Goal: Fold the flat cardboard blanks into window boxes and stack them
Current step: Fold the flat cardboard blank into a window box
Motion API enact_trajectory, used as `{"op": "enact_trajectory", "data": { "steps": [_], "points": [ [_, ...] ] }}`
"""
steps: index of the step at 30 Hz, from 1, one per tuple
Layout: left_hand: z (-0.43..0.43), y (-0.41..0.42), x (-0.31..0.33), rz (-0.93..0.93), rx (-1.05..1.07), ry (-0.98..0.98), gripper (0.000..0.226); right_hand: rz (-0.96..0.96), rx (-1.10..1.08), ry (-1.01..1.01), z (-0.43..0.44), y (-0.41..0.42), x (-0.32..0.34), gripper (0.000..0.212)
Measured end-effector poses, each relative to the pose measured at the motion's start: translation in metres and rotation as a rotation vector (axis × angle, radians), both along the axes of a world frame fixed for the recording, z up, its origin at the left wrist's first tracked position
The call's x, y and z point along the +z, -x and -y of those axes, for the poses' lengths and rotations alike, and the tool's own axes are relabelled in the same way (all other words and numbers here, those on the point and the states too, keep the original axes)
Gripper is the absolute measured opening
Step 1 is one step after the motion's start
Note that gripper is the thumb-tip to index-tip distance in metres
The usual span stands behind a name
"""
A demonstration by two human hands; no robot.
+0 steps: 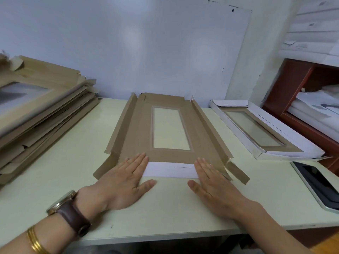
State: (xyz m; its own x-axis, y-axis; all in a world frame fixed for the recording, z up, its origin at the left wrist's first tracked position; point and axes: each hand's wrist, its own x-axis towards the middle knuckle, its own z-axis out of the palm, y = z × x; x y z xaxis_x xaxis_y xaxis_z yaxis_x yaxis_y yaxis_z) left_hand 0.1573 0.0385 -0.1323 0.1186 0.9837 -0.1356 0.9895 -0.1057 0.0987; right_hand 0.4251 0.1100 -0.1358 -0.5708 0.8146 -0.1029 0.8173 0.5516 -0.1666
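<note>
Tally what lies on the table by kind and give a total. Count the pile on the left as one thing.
Blank being folded: 1
Pile of flat blanks: 1 (the sheets in it cannot be counted)
Folded window box: 1
Tablet: 1
Total: 4
</note>
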Motion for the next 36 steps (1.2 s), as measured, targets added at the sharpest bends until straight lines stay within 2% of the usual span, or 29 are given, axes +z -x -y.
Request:
{"op": "enact_trajectory", "data": {
  "steps": [3, 6, 9, 12, 15, 17, 20, 23, 27, 33, 36],
  "points": [
    [0.002, 0.003, -0.002, -0.003, 0.008, -0.011, 0.08, -0.022, 0.007, -0.016, -0.002, -0.001, -0.003, 0.092],
    [0.003, 0.007, -0.002, 0.012, 0.017, -0.022, 0.079, -0.099, 0.016, -0.079, -0.004, -0.003, -0.005, 0.068],
    [0.004, 0.01, -0.003, 0.028, 0.018, -0.047, 0.084, -0.182, 0.026, -0.134, -0.003, -0.004, -0.005, 0.056],
    [0.006, 0.011, -0.004, 0.063, 0.039, -0.126, 0.085, -0.222, 0.026, -0.168, 0.0, -0.003, -0.001, 0.049],
    [0.007, 0.013, -0.001, 0.063, 0.02, -0.27, 0.075, -0.222, 0.031, -0.185, 0.003, -0.002, 0.007, 0.037],
    [0.007, 0.014, 0.003, 0.041, -0.038, -0.366, 0.058, -0.189, 0.062, -0.23, 0.003, -0.002, 0.013, 0.03],
    [0.005, 0.011, 0.012, 0.049, -0.124, -0.398, 0.039, -0.038, 0.109, -0.308, 0.0, -0.003, 0.022, 0.027],
    [0.0, 0.005, 0.017, 0.029, -0.155, -0.39, 0.031, 0.129, 0.172, -0.382, -0.004, -0.005, 0.028, 0.028],
    [-0.006, 0.0, 0.019, 0.018, -0.126, -0.342, 0.026, 0.259, 0.191, -0.461, -0.01, -0.006, 0.035, 0.022],
    [-0.006, 0.001, 0.015, 0.019, -0.13, -0.384, 0.031, 0.274, 0.172, -0.4, -0.012, -0.002, 0.04, 0.015],
    [-0.009, 0.002, 0.016, 0.043, -0.119, -0.38, 0.035, 0.2, 0.149, -0.369, -0.014, -0.004, 0.037, 0.02]
  ]
}}
